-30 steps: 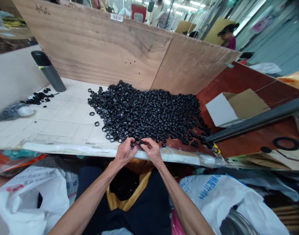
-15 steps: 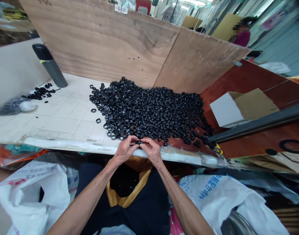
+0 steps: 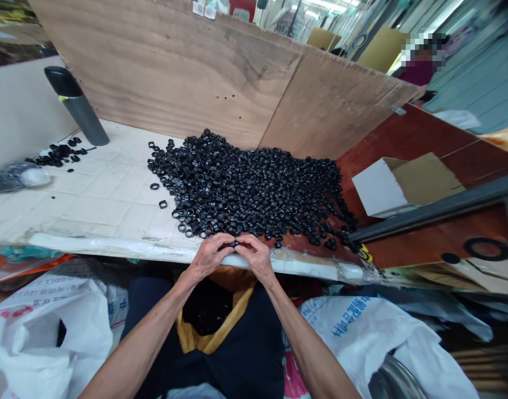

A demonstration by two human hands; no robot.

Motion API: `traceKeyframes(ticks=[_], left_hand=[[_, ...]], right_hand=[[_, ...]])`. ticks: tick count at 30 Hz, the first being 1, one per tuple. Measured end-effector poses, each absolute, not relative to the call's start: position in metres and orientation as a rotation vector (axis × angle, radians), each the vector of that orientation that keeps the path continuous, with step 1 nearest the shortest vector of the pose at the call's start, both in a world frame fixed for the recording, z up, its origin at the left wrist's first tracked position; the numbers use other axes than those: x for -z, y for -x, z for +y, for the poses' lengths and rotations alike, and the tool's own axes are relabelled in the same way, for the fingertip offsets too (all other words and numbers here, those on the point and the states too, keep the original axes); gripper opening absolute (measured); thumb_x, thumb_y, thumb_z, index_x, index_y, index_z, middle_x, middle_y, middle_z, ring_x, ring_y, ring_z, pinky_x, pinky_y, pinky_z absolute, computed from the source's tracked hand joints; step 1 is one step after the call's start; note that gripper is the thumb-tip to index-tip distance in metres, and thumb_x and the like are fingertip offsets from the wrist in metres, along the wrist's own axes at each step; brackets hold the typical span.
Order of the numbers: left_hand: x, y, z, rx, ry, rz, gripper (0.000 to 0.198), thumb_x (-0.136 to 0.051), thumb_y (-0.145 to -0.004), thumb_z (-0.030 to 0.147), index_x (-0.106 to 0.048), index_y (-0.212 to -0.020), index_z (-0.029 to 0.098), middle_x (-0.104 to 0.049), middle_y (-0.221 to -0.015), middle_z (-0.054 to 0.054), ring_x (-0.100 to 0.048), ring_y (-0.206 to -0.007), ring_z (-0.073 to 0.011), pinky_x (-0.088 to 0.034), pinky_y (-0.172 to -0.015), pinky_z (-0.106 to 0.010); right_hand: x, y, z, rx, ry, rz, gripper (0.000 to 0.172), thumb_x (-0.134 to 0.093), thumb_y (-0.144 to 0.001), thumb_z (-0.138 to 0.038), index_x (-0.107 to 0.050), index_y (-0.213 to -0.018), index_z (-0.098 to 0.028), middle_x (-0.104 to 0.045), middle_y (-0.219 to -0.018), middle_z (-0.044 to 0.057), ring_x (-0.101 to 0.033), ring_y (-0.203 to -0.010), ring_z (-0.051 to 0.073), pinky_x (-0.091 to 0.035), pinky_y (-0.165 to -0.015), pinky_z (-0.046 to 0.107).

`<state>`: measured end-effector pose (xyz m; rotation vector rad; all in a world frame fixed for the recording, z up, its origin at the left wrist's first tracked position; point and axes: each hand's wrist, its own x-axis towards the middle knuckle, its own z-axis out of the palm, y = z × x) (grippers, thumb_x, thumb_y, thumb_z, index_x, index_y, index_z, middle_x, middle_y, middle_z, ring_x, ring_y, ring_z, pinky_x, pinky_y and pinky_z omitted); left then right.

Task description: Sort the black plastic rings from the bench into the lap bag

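A big heap of small black plastic rings (image 3: 254, 188) covers the middle of the worktable (image 3: 99, 205). At the table's near edge my left hand (image 3: 208, 256) and my right hand (image 3: 257, 256) meet fingertip to fingertip. Both are pinched on one small black ring (image 3: 234, 243) held between them, just in front of the heap. Below my hands, in my lap, a yellow-lined bag (image 3: 210, 313) holds more black pieces.
Plywood boards (image 3: 187, 72) wall the table's back. A dark cylinder bottle (image 3: 76, 104) and a small cluster of black rings (image 3: 60, 155) sit far left. An open cardboard box (image 3: 403, 183) lies right. White sacks (image 3: 50, 332) flank my legs. A person stands far right beyond the boards.
My hands lifted from the heap's edge and drew together, pinching a ring between them. The view shifted slightly.
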<state>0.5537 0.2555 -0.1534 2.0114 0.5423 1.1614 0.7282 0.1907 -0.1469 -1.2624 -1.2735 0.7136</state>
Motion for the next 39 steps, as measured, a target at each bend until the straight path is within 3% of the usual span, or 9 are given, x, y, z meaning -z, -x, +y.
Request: traceKeyframes(ticks=[7,11,13,16,22,26,29,33,39], left_hand=[[0.156,-0.555,0.256,-1.219,-1.999,0.545,0.019,-0.065,-0.092,0.020,-0.071,-0.110,0.018,-0.073,-0.109,-0.009,-0.070,-0.102,-0.0188,-0.058,-0.091,-0.033],[0.155,-0.555,0.256,-1.205,-1.961,0.559,0.019,-0.066,-0.092,0.020,-0.070,-0.110,0.018,-0.073,-0.109,-0.009,-0.069,-0.102,-0.0186,-0.058,-0.091,-0.033],[0.154,-0.555,0.256,-1.197,-1.941,0.567,0.019,-0.066,-0.092,0.021,-0.070,-0.110,0.018,-0.073,-0.109,-0.010,-0.069,-0.102,-0.0184,-0.058,-0.091,-0.033],[0.152,-0.555,0.256,-1.186,-1.924,0.574,0.018,-0.066,-0.092,0.022,-0.070,-0.109,0.018,-0.073,-0.109,-0.009,-0.070,-0.100,-0.0181,-0.058,-0.089,-0.032],[0.149,-0.554,0.255,-1.182,-1.952,0.558,0.018,-0.065,-0.093,0.022,-0.070,-0.110,0.018,-0.073,-0.108,-0.010,-0.069,-0.101,-0.0183,-0.058,-0.089,-0.033],[0.150,-0.554,0.256,-1.196,-1.981,0.556,0.017,-0.064,-0.093,0.021,-0.070,-0.109,0.018,-0.073,-0.107,-0.010,-0.069,-0.101,-0.0185,-0.058,-0.091,-0.034],[0.153,-0.555,0.257,-1.215,-1.985,0.554,0.018,-0.063,-0.093,0.021,-0.071,-0.110,0.017,-0.073,-0.109,-0.010,-0.069,-0.103,-0.0188,-0.058,-0.093,-0.034],[0.154,-0.556,0.258,-1.199,-1.973,0.568,0.019,-0.063,-0.094,0.023,-0.072,-0.110,0.018,-0.072,-0.111,-0.011,-0.069,-0.104,-0.0199,-0.058,-0.093,-0.036],[0.152,-0.556,0.257,-1.188,-1.963,0.585,0.021,-0.064,-0.093,0.025,-0.071,-0.112,0.018,-0.073,-0.107,-0.009,-0.070,-0.099,-0.0186,-0.058,-0.089,-0.033]], right_hand=[[0.158,-0.725,0.196,-0.747,1.420,-1.248,0.020,-0.068,-0.088,-0.040,-0.074,-0.089,-0.021,-0.069,-0.078,0.003,-0.066,-0.063,0.016,-0.056,-0.062,0.027],[0.153,-0.725,0.195,-0.611,1.453,-1.383,0.024,-0.062,-0.093,-0.039,-0.073,-0.083,-0.020,-0.066,-0.077,0.003,-0.064,-0.070,0.016,-0.055,-0.065,0.026],[0.152,-0.725,0.193,-0.634,1.402,-1.374,0.021,-0.064,-0.091,-0.037,-0.073,-0.100,-0.020,-0.068,-0.089,0.006,-0.066,-0.079,0.017,-0.057,-0.071,0.027],[0.152,-0.727,0.190,-0.729,1.313,-1.349,0.032,-0.067,-0.089,-0.035,-0.068,-0.117,-0.021,-0.069,-0.099,0.006,-0.068,-0.083,0.018,-0.059,-0.076,0.030],[0.152,-0.726,0.192,-0.597,1.419,-1.423,0.018,-0.065,-0.091,-0.035,-0.073,-0.097,-0.020,-0.068,-0.082,0.003,-0.064,-0.070,0.016,-0.054,-0.065,0.028],[0.144,-0.721,0.193,-0.433,1.466,-1.535,0.023,-0.058,-0.096,-0.032,-0.073,-0.085,-0.019,-0.066,-0.078,0.004,-0.061,-0.075,0.017,-0.050,-0.072,0.030],[0.142,-0.721,0.192,-0.447,1.424,-1.555,0.021,-0.055,-0.097,-0.030,-0.074,-0.096,-0.020,-0.068,-0.088,0.006,-0.063,-0.084,0.019,-0.051,-0.080,0.032],[0.148,-0.724,0.190,-0.592,1.355,-1.456,0.027,-0.061,-0.092,-0.029,-0.070,-0.117,-0.022,-0.068,-0.104,0.008,-0.064,-0.083,0.018,-0.054,-0.076,0.031],[0.154,-0.725,0.188,-0.785,1.326,-1.256,0.023,-0.070,-0.086,-0.033,-0.069,-0.106,-0.021,-0.070,-0.091,0.004,-0.067,-0.077,0.017,-0.057,-0.075,0.030]])
